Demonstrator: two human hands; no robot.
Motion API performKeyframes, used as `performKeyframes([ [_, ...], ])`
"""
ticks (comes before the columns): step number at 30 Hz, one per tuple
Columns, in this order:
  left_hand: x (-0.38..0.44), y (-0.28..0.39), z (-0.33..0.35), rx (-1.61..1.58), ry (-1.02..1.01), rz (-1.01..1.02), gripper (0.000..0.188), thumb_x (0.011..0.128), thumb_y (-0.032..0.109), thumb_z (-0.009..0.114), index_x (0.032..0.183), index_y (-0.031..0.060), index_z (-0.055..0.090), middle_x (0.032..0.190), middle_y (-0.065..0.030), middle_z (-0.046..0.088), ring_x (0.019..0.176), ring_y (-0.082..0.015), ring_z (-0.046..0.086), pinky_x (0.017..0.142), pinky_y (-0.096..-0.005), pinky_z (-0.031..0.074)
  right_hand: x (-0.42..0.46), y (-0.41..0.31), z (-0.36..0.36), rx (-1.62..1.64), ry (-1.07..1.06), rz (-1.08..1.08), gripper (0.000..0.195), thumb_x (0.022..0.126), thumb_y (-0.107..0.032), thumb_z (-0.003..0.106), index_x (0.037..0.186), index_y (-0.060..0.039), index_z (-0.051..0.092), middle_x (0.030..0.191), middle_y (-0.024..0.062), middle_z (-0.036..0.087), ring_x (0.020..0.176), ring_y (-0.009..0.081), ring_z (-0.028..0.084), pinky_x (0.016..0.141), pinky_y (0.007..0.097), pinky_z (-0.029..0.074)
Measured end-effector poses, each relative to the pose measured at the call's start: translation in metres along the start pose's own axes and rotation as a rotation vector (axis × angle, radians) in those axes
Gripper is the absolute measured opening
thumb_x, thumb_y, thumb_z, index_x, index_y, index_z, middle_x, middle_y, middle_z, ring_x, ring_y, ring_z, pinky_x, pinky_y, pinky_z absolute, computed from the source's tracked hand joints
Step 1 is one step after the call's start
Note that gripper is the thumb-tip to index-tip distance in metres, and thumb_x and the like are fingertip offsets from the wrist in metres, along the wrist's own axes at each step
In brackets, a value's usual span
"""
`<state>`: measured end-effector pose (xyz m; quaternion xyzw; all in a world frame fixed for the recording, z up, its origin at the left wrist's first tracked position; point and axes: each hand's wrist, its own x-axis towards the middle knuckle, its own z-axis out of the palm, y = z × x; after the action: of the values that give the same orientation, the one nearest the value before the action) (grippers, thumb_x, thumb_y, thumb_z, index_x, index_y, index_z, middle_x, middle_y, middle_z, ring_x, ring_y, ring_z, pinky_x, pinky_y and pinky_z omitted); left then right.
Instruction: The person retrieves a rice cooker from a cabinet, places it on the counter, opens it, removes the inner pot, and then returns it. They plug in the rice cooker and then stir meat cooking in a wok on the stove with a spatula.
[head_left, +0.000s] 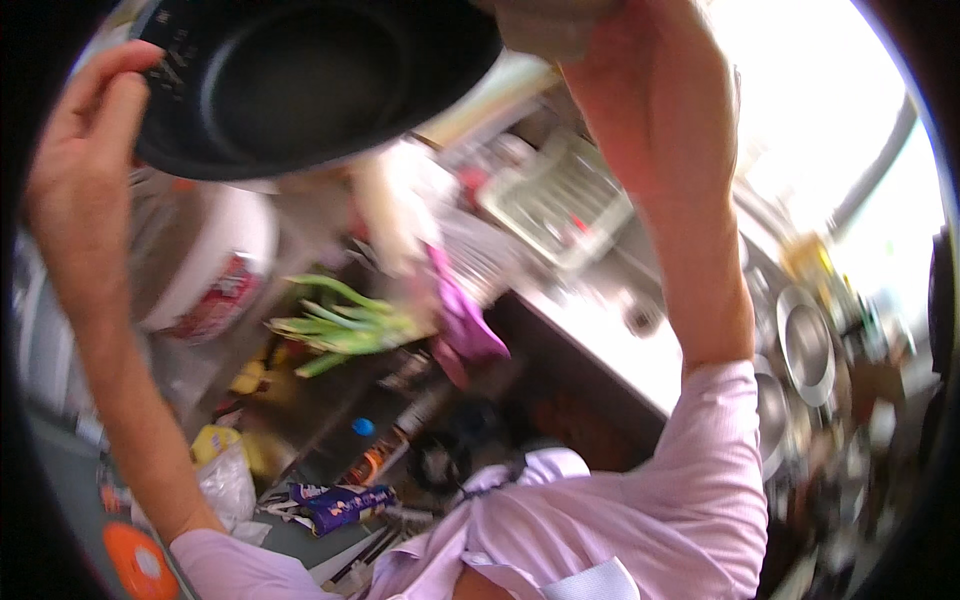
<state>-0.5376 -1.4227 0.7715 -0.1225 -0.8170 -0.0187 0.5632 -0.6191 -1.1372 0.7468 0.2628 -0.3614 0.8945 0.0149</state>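
Observation:
My left hand (101, 135) grips the left rim of a dark, non-stick inner pot (307, 82) with pale scale marks on its inner wall. The pot is tilted, showing me its inside, and the picture's top edge cuts it off. At the pot's right side is my right hand (645, 75), partly out of the picture. A blurred grey-brown shape (544, 34) lies between that hand and the rim; whether it is my fingers or a held thing is unclear. Below the pot lies a bunch of green stalks (352, 322) beside a purple cloth or bag (469, 315).
A blurred pale forearm (390, 202), seemingly another person's, reaches towards the stalks. At left stands a white tub (225, 255) with a red label. A dish rack (555, 202) sits beyond the counter edge (592, 330). Metal bowls (806, 345) stand right; a purple packet (349, 506) lies low.

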Motion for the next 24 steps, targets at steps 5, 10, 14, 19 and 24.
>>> performKeyframes([
  [5,-0.025,0.116,0.042,-0.370,-0.356,-0.177,0.017,0.094,0.015,0.055,0.102,0.0074,0.068,0.077,0.0010,0.062,0.067,-0.0047,0.056,0.058,-0.0206,0.045,-0.115,-0.056,-0.108,-0.233,0.121,-0.136,0.025,0.097,-0.020,0.049,0.114,-0.0026,0.056,0.107,0.0059,0.061,0.092,0.0137,0.057,0.079,0.0289,0.046],
  [10,-0.094,0.218,0.113,-0.819,-0.451,-0.136,0.008,0.086,0.001,0.056,0.089,-0.0002,0.063,0.072,-0.0032,0.055,0.060,-0.0086,0.050,0.054,-0.0254,0.040,-0.227,-0.090,-0.189,-0.711,0.473,-0.083,0.030,0.094,-0.013,0.053,0.122,-0.0033,0.055,0.108,0.0061,0.060,0.081,0.0124,0.056,0.069,0.0264,0.048],
  [14,-0.153,0.284,0.125,-0.913,-0.588,-0.107,0.011,0.080,-0.008,0.055,0.086,-0.0014,0.062,0.078,-0.0078,0.054,0.062,-0.0159,0.051,0.057,-0.0273,0.041,-0.297,-0.079,-0.211,-0.204,0.583,-0.108,0.038,0.097,-0.014,0.051,0.133,-0.0040,0.045,0.126,0.0071,0.053,0.109,0.0158,0.052,0.093,0.0331,0.044],
  [19,-0.177,0.361,0.127,-1.043,-0.749,-0.093,0.016,0.076,-0.012,0.054,0.086,-0.0011,0.061,0.077,-0.0078,0.052,0.061,-0.0161,0.049,0.054,-0.0268,0.038,-0.385,-0.096,-0.239,-0.064,0.815,-0.150,0.037,0.098,-0.013,0.051,0.134,-0.0049,0.044,0.125,0.0056,0.053,0.111,0.0136,0.051,0.091,0.0305,0.042],
  [24,-0.178,0.457,0.131,-1.197,-0.798,0.109,0.019,0.074,-0.012,0.056,0.089,-0.0013,0.062,0.080,-0.0128,0.052,0.063,-0.0258,0.055,0.055,-0.0330,0.043,-0.462,-0.120,-0.251,-0.122,1.123,-0.270,0.025,0.097,-0.016,0.055,0.121,-0.0087,0.053,0.109,-0.0005,0.057,0.089,0.0050,0.053,0.070,0.0210,0.042],
])
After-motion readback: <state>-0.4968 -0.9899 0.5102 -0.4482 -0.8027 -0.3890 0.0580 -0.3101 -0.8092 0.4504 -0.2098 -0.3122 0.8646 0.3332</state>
